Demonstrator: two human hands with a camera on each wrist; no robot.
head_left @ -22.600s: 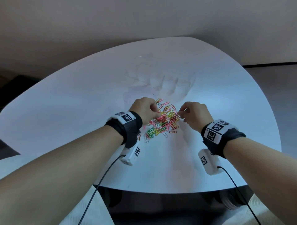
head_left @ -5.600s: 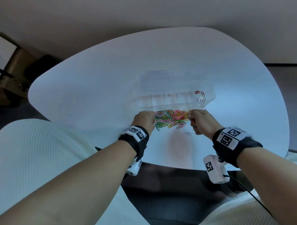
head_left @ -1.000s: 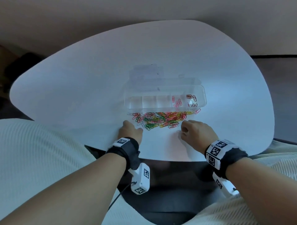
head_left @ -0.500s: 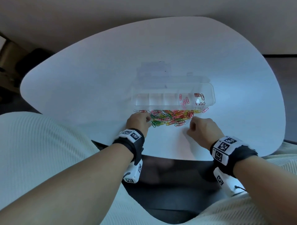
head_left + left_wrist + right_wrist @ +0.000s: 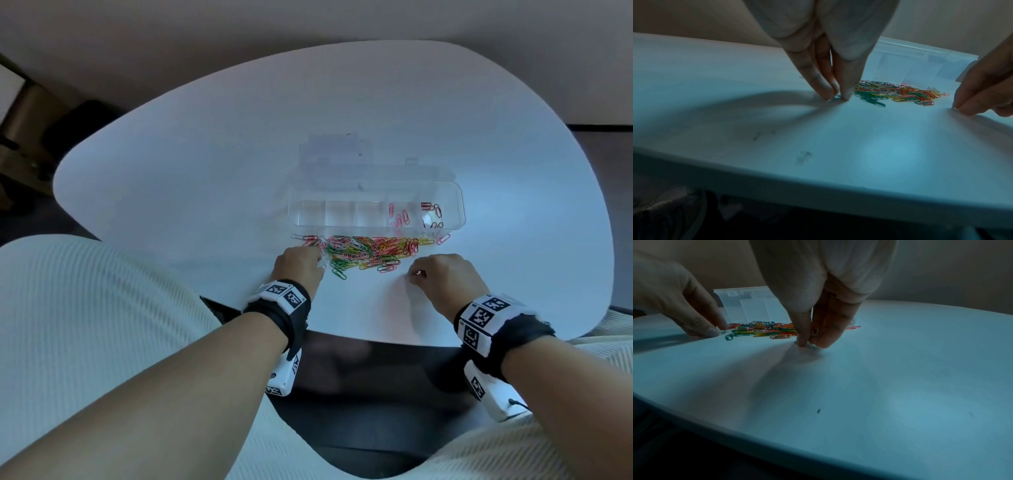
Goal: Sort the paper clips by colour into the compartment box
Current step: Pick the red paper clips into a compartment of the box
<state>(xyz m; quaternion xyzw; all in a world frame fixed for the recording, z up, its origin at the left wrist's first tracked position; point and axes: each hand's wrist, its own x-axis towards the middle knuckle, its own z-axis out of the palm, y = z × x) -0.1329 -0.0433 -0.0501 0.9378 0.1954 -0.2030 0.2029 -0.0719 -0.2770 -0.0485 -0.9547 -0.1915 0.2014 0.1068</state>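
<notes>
A pale clip (image 5: 814, 331) is being pinched in the right hand (image 5: 442, 277); another is being nipped off the table (image 5: 205, 171) by the left hand (image 5: 298, 267). The paper clips (image 5: 368, 251) are lying heaped before the compartment box (image 5: 459, 205). Slippage or miscolouring is being risked.

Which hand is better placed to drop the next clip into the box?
Probably the right hand: it pinches a pale clip and sits nearer the compartment box's filled end. The left hand's fingertips press down beside the clip pile.
</notes>
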